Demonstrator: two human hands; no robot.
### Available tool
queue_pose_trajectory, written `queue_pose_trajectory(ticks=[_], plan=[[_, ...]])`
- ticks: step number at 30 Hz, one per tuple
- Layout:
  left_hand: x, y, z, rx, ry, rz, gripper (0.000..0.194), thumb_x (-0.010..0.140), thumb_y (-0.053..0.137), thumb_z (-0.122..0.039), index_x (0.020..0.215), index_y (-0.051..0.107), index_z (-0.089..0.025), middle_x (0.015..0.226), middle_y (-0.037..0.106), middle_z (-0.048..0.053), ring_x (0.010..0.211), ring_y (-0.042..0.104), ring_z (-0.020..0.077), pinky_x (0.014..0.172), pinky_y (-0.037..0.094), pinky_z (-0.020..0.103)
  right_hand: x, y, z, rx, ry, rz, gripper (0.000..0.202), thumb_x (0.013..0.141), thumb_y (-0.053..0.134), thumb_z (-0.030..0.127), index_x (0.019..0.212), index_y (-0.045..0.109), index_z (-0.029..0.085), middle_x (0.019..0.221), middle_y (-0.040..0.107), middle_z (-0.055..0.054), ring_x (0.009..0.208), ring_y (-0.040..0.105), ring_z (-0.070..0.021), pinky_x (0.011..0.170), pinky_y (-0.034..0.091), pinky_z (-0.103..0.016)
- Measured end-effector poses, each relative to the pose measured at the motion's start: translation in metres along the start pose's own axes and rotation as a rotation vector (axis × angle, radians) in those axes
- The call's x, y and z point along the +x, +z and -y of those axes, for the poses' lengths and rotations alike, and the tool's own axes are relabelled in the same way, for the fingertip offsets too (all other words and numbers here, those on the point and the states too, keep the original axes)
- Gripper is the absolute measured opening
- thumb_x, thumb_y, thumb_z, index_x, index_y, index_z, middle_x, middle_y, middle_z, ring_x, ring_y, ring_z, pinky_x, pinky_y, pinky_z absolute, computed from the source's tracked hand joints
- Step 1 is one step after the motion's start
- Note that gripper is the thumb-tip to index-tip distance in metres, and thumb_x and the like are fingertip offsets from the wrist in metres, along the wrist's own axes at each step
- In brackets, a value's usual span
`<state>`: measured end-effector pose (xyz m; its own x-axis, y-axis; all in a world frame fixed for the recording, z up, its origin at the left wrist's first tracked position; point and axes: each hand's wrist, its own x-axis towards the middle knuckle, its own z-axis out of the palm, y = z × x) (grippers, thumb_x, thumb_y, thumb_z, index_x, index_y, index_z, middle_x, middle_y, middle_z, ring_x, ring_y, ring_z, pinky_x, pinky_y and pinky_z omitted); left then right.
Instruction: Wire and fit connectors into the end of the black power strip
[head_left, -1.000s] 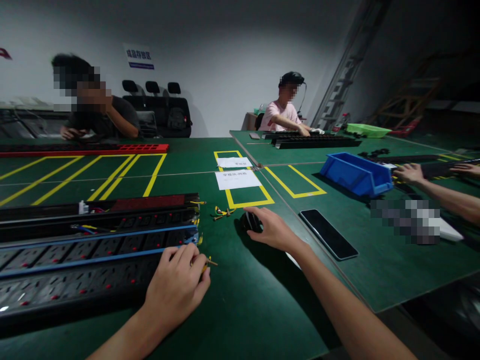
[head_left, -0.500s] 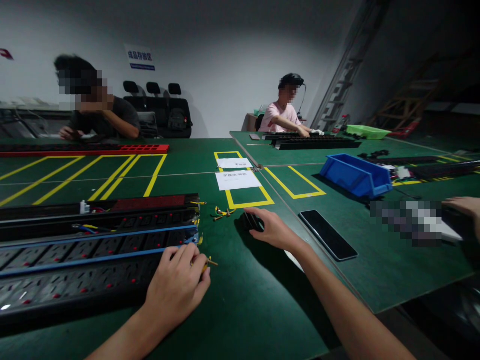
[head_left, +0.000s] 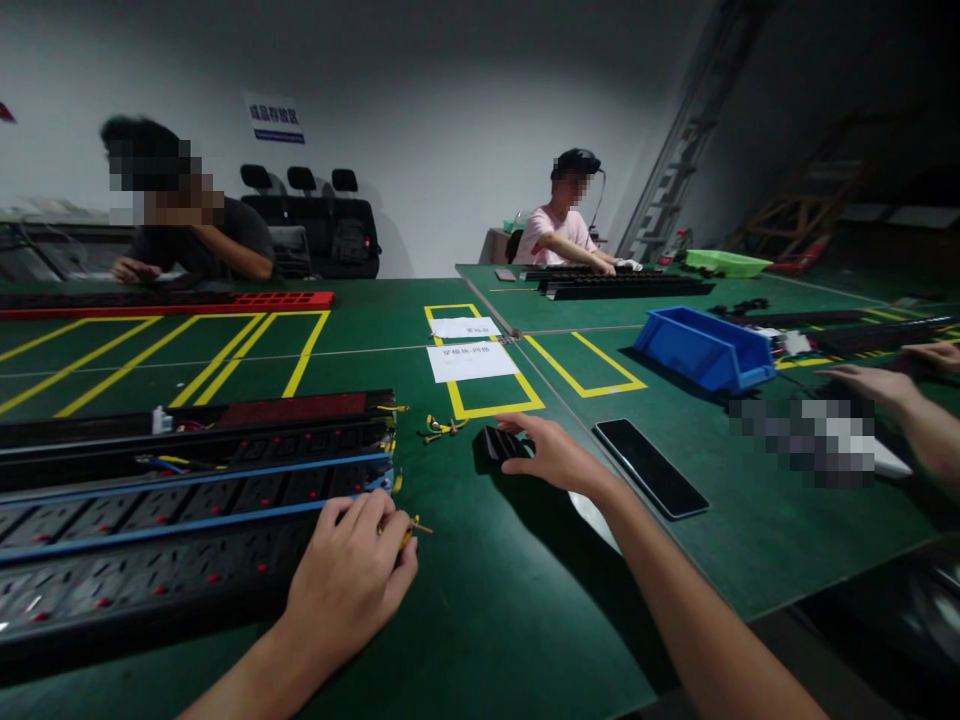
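Small black block with a ridged face (head_left: 495, 446) sat between the thumb and fingers of the right hand (head_left: 553, 456), which held it in a loose pinch. Fingers of the left hand (head_left: 354, 560) were curled over the end of a long black socket strip with red dots (head_left: 150, 585); a yellow wire with a brass-coloured tip (head_left: 416, 526) poked out past them, though whether they gripped it I could not tell. Just left of the right fingers lay a small tangle of yellow wires (head_left: 442, 428). On the green counter (head_left: 480, 610), a black-screened phone (head_left: 651, 468) lay to their right, with an open blue plastic bin (head_left: 701, 350) farther off.
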<state>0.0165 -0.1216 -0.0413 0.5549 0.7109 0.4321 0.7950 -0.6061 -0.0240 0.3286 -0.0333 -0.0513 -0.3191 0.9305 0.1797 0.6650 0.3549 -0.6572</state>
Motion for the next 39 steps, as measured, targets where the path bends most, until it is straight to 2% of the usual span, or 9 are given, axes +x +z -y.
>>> queue_pose_trajectory(ticks=[7,12,18,25,32,39], plan=[[0.001,-0.001,0.001,0.012,0.014,-0.010,0.017,0.091,0.051,-0.020,0.083,0.066,-0.019,0.084,0.060,0.005,0.080,0.056,0.0223,0.079,0.038,0.040,0.002,0.000,-0.005,0.077,0.008,-0.018,0.062,0.076,0.078,0.027,0.136,0.060,0.026,0.117,0.071,-0.008,0.109,0.066,-0.0267,0.093,0.052,-0.043],[0.001,0.001,0.003,0.012,0.025,-0.022,0.019,0.092,0.049,-0.021,0.083,0.065,-0.019,0.084,0.060,0.005,0.081,0.056,0.0221,0.079,0.038,0.040,0.001,0.001,-0.014,-0.083,-0.030,-0.004,0.074,0.072,0.084,0.038,0.140,0.058,0.025,0.137,0.062,-0.013,0.127,0.055,-0.0327,0.105,0.045,-0.050],[0.002,0.000,0.002,0.017,0.022,-0.018,0.020,0.093,0.048,-0.022,0.083,0.066,-0.019,0.084,0.059,0.005,0.080,0.055,0.0226,0.078,0.038,0.040,0.002,0.003,-0.016,-0.203,-0.020,0.004,0.079,0.073,0.081,0.055,0.141,0.058,0.021,0.142,0.059,-0.016,0.132,0.050,-0.0373,0.106,0.042,-0.055],[0.003,-0.001,0.002,0.023,0.040,-0.038,0.021,0.093,0.048,-0.022,0.082,0.067,-0.019,0.084,0.060,0.005,0.080,0.056,0.0223,0.077,0.039,0.039,0.004,0.004,-0.011,-0.193,-0.018,-0.024,0.058,0.072,0.083,0.049,0.123,0.067,0.025,0.122,0.068,-0.011,0.117,0.057,-0.0334,0.095,0.047,-0.047],[0.001,0.000,0.002,0.022,0.027,-0.020,0.021,0.093,0.048,-0.022,0.084,0.066,-0.019,0.085,0.060,0.006,0.082,0.056,0.0229,0.079,0.039,0.040,0.004,0.002,-0.007,-0.132,-0.006,-0.022,0.054,0.069,0.086,0.045,0.115,0.065,0.023,0.115,0.066,-0.011,0.112,0.058,-0.0316,0.092,0.047,-0.044],[0.001,0.001,0.003,0.028,0.025,-0.008,0.020,0.094,0.048,-0.023,0.084,0.065,-0.019,0.085,0.060,0.006,0.082,0.055,0.0227,0.080,0.038,0.041,0.003,0.002,0.000,-0.041,0.019,-0.041,0.057,0.067,0.085,0.043,0.114,0.060,0.023,0.117,0.063,-0.010,0.111,0.058,-0.0312,0.090,0.048,-0.042]])
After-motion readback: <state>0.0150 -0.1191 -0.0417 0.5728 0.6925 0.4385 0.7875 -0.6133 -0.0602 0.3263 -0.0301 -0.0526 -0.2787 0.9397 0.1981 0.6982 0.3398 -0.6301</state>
